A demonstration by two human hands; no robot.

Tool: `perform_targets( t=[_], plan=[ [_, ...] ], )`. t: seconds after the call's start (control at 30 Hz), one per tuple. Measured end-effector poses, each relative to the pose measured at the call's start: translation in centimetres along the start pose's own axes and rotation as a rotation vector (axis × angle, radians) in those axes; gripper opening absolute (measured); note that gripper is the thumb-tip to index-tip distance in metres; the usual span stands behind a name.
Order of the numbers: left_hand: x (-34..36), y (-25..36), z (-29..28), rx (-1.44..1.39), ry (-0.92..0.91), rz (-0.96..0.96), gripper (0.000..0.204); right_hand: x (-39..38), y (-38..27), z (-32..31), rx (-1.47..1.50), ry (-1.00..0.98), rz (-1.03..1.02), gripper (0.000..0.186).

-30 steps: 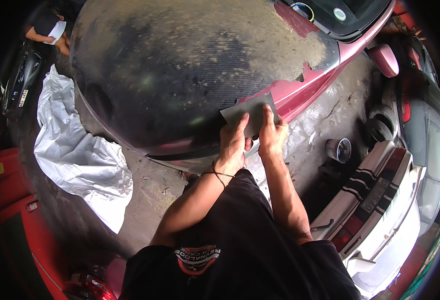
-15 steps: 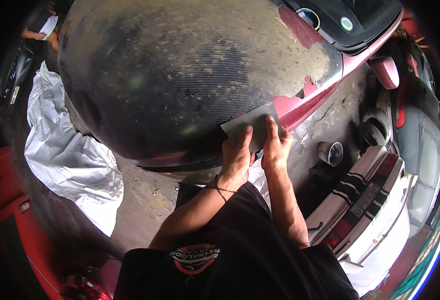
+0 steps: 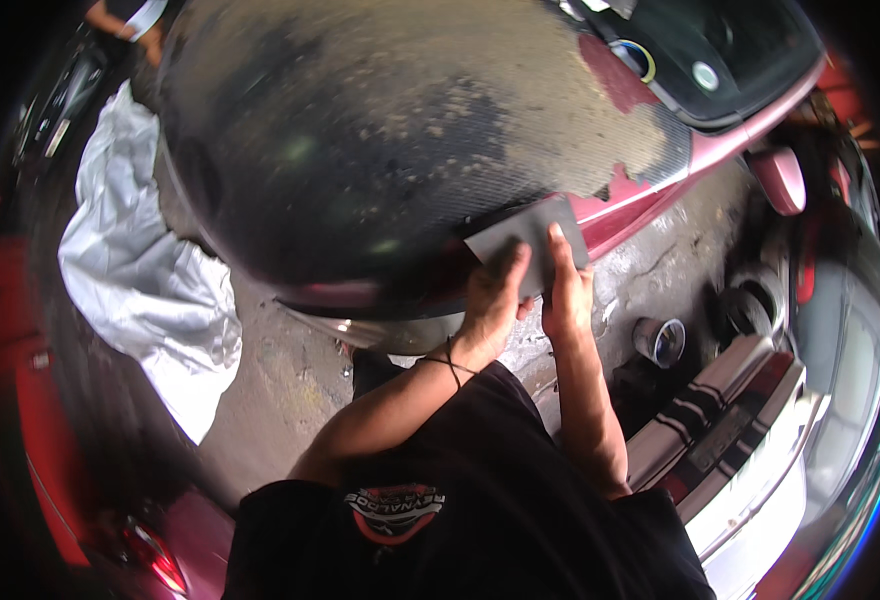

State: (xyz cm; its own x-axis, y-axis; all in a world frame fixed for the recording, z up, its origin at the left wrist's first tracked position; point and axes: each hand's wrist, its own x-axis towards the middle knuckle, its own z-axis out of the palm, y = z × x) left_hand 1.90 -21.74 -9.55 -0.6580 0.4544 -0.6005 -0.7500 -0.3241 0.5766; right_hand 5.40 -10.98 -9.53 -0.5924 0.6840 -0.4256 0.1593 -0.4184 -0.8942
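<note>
Both my hands hold a dark grey sandpaper sheet (image 3: 537, 228) by its near edge. My left hand (image 3: 495, 300) pinches it, thumb on top and fingers mostly hidden underneath. My right hand (image 3: 567, 290) grips the right part, its thumb lying on the upper face. Just beyond the sheet is a car hood (image 3: 360, 130) with a ribbed dark surface, worn tan patches and flaking edges. Maroon paint shows beside it on the fender (image 3: 620, 225). Whether the sheet touches the car, I cannot tell.
A crumpled silvery cover (image 3: 150, 290) lies on the floor to the left. At right stand a small bucket (image 3: 659, 342), a wheel (image 3: 745, 310) and a detached white car rear panel (image 3: 720, 420). Another person's arm (image 3: 150, 40) shows at the far left. A tape roll (image 3: 635, 60) rests near the windshield.
The view has shifted, so the car and surroundings sit a little farther right or lower. My hands still hold the sheet, which appears slightly more to the right. The other person's arm has moved.
</note>
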Motion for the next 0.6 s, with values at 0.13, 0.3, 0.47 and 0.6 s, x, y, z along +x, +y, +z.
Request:
perform_targets(
  t=[0.13,0.3,0.47,0.6],
  plan=[
    [-2.3,-3.1,-4.1,0.027,-0.171,0.106,0.042,-5.0,0.4,-0.3,-0.088,-0.121,0.081,0.037],
    [-4.3,-5.4,-9.5,0.061,-0.013,0.024,0.051,-5.2,5.0,-1.6,-0.329,-0.319,-0.083,0.038],
    [-3.3,-12.1,-12.2,-0.275,-0.175,0.058,0.026,-4.6,5.1,-1.6,-0.753,-0.429,-0.296,0.041],
    [-3.5,-14.0,-10.6,-0.409,-0.038,0.124,0.028,-2.9,5.8,-2.6,-0.856,-0.572,-0.48,0.042]
  ],
)
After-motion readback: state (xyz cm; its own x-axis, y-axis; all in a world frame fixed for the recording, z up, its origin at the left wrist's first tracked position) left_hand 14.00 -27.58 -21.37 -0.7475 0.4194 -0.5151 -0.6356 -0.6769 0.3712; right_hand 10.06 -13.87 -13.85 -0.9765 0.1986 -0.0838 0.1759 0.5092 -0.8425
